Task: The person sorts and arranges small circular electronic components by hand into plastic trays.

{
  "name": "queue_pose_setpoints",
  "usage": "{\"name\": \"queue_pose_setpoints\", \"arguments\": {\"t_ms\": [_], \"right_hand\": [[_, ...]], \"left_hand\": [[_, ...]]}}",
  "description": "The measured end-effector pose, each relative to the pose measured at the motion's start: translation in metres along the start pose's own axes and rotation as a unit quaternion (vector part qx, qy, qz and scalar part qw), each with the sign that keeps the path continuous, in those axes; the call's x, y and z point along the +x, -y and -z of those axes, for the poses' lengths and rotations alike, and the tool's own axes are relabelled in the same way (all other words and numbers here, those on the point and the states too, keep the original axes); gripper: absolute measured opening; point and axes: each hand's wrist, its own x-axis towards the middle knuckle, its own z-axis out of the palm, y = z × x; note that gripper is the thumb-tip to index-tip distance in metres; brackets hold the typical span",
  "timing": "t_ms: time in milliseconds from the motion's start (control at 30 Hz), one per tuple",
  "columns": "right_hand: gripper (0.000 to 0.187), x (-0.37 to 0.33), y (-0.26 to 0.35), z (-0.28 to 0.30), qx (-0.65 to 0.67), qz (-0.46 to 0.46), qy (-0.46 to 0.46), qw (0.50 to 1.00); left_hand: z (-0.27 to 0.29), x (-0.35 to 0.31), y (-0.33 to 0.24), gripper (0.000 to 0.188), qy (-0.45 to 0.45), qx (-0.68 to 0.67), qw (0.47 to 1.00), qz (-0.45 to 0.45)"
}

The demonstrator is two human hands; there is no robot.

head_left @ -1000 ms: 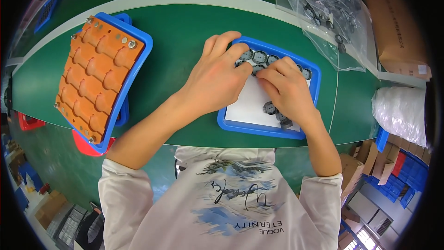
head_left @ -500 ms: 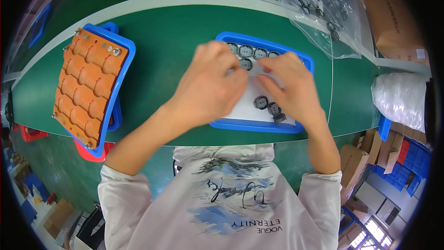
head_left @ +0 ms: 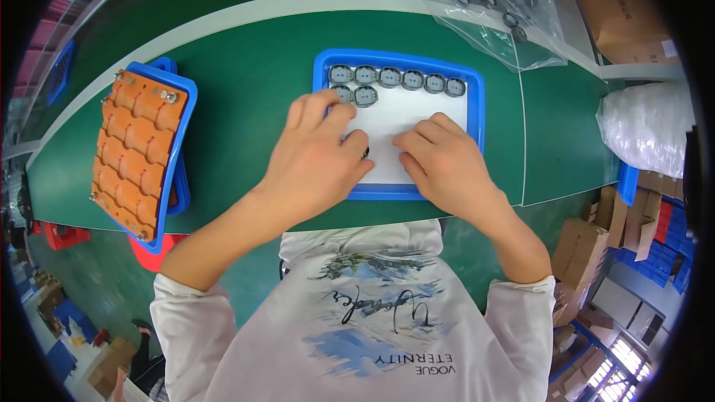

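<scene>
A blue tray (head_left: 480, 115) with a white liner (head_left: 432, 108) lies before me. Small dark grey rounded parts (head_left: 389, 77) form a row along its far side. Two more of these parts (head_left: 365, 96) start a second row at the left. My left hand (head_left: 313, 156) is over the tray's left side, fingers curled, with a bit of a dark grey part (head_left: 365, 152) showing at the thumb and forefinger. My right hand (head_left: 447, 160) is over the near right of the tray, fingers bent and pointing left. What lies under its fingers is hidden.
An orange moulded plate (head_left: 138, 141) with rounded hollows leans on blue trays (head_left: 186, 115) at the left. A clear plastic bag (head_left: 506, 7) of dark parts lies far right, near a cardboard box (head_left: 618, 7). Wrapped clear plastic (head_left: 644, 138) stands at the right edge.
The view has shifted, so the tray appears farther left. My hands have come nearer to me, uncovering the far rows. The loose parts at the tray's near right no longer show.
</scene>
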Motion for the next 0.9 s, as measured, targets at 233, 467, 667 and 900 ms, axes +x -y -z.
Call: {"name": "queue_pose_setpoints", "arguments": {"t_ms": [233, 467, 667, 900], "right_hand": [[0.023, 0.003, 0.002, 0.031, 0.011, -0.013, 0.139, 0.990], [0.018, 0.018, 0.006, -0.005, 0.046, 0.022, 0.051, 0.997], [0.015, 0.027, 0.006, -0.017, 0.123, 0.028, -0.006, 0.992], [0.017, 0.034, 0.009, -0.016, 0.069, 0.004, -0.017, 0.997]], "left_hand": [[0.008, -0.007, 0.014, 0.013, 0.012, -0.037, 0.999, -0.033], [0.007, -0.008, 0.019, 0.018, -0.018, 0.012, 1.000, -0.014], [0.004, -0.011, 0.023, 0.017, -0.058, 0.021, 0.998, 0.026], [0.000, -0.007, 0.027, 0.018, -0.067, 0.006, 0.997, 0.031]]}}
